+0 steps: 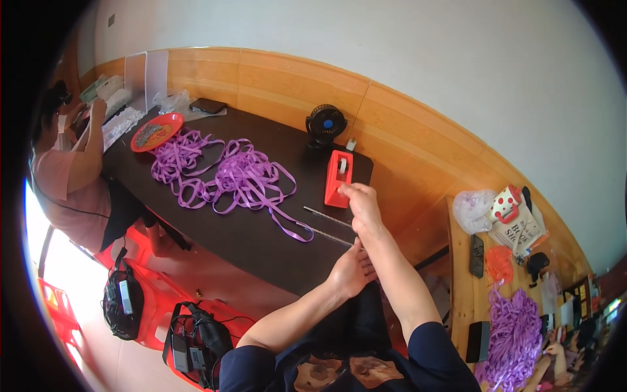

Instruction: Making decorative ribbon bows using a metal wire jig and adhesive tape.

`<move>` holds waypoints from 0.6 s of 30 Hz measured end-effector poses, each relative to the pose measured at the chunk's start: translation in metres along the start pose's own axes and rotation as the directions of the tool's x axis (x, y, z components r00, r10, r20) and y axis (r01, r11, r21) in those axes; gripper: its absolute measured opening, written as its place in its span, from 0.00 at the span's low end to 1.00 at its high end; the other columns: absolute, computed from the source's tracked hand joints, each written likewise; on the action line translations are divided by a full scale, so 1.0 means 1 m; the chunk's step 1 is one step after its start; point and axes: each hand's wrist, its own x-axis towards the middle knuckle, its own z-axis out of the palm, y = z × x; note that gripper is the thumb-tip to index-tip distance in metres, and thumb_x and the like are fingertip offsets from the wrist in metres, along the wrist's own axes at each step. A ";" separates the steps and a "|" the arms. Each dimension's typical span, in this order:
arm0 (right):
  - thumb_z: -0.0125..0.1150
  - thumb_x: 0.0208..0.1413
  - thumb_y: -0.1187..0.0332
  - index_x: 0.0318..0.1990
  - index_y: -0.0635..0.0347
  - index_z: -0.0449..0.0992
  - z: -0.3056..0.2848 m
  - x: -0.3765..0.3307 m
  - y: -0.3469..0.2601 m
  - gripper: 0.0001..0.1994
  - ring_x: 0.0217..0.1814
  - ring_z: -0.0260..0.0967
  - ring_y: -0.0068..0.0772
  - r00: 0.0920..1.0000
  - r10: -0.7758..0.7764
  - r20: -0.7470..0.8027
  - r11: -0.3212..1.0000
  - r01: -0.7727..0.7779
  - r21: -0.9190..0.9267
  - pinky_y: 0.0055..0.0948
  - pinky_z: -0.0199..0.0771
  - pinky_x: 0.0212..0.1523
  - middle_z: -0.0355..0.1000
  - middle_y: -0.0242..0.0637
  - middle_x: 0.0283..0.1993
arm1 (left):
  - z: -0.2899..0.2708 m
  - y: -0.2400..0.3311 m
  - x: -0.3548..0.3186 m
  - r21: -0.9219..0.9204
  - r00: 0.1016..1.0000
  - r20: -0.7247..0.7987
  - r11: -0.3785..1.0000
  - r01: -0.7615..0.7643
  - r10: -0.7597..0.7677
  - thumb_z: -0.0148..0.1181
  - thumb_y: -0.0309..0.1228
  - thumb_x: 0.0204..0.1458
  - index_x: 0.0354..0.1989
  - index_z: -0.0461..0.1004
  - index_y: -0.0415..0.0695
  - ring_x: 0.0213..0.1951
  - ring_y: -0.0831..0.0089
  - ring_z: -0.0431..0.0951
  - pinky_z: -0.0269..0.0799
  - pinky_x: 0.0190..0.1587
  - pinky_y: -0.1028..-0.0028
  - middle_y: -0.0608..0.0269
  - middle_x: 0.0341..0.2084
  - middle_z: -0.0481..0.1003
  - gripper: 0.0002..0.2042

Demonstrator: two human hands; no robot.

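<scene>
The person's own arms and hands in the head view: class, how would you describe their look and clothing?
The left hand and right hand are bare, with no glove, watch or bracelet visible. Short, dark navy sleeves leave the forearms uncovered. Rings cannot be made out.

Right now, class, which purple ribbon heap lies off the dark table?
The purple ribbon heap at the picture's lower right: it alone lies on the wooden table, while the other heaps rest on the dark table.
</scene>
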 end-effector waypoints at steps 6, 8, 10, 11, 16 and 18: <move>0.62 0.51 0.70 0.27 0.66 0.78 -0.019 -0.005 0.038 0.08 0.34 0.69 0.24 0.999 0.040 0.026 0.993 -0.037 -0.111 0.25 0.66 0.37 0.74 0.36 0.32 | 0.002 -0.001 -0.007 0.003 0.997 0.038 0.998 -0.070 0.070 0.28 0.44 0.65 0.57 0.62 0.43 0.55 0.62 0.67 0.59 0.59 0.60 0.58 0.54 0.68 0.23; 0.62 0.50 0.70 0.26 0.65 0.78 -0.030 0.009 0.058 0.07 0.37 0.69 0.27 0.999 -0.047 0.006 0.974 0.047 -0.220 0.27 0.66 0.38 0.74 0.38 0.33 | 0.003 -0.004 -0.006 0.034 0.994 0.070 0.995 -0.090 0.087 0.29 0.51 0.64 0.58 0.60 0.38 0.56 0.63 0.65 0.57 0.60 0.61 0.55 0.56 0.65 0.28; 0.63 0.49 0.71 0.25 0.63 0.79 -0.038 0.018 0.068 0.06 0.39 0.70 0.31 0.991 -0.130 -0.003 0.937 0.122 -0.328 0.29 0.66 0.39 0.73 0.40 0.35 | 0.002 -0.005 -0.004 0.017 0.997 0.051 0.998 -0.064 0.063 0.31 0.50 0.64 0.56 0.61 0.38 0.55 0.62 0.66 0.59 0.59 0.61 0.54 0.54 0.66 0.27; 0.63 0.47 0.70 0.24 0.61 0.79 -0.044 0.023 0.073 0.05 0.41 0.70 0.36 0.979 -0.202 0.015 0.889 0.189 -0.417 0.32 0.67 0.41 0.72 0.41 0.37 | 0.002 -0.005 -0.002 -0.003 0.999 0.034 0.999 -0.039 0.039 0.34 0.49 0.64 0.55 0.62 0.37 0.54 0.61 0.68 0.60 0.57 0.61 0.54 0.52 0.68 0.26; 0.64 0.42 0.75 0.24 0.68 0.77 -0.079 0.025 0.060 0.04 0.49 0.67 0.38 0.986 -0.115 0.118 0.761 0.163 -0.628 0.31 0.66 0.44 0.71 0.47 0.38 | -0.011 -0.009 0.009 0.063 1.000 0.009 0.998 -0.022 0.022 0.36 0.54 0.61 0.54 0.60 0.35 0.54 0.54 0.67 0.61 0.53 0.64 0.50 0.52 0.67 0.30; 0.62 0.44 0.73 0.24 0.67 0.78 -0.103 0.023 0.043 0.05 0.50 0.68 0.37 0.895 -0.371 0.247 0.707 0.445 -0.550 0.30 0.66 0.47 0.70 0.51 0.45 | -0.010 -0.008 0.010 0.076 0.999 0.043 0.997 -0.010 0.007 0.35 0.54 0.62 0.56 0.59 0.35 0.54 0.53 0.67 0.61 0.53 0.64 0.49 0.53 0.66 0.31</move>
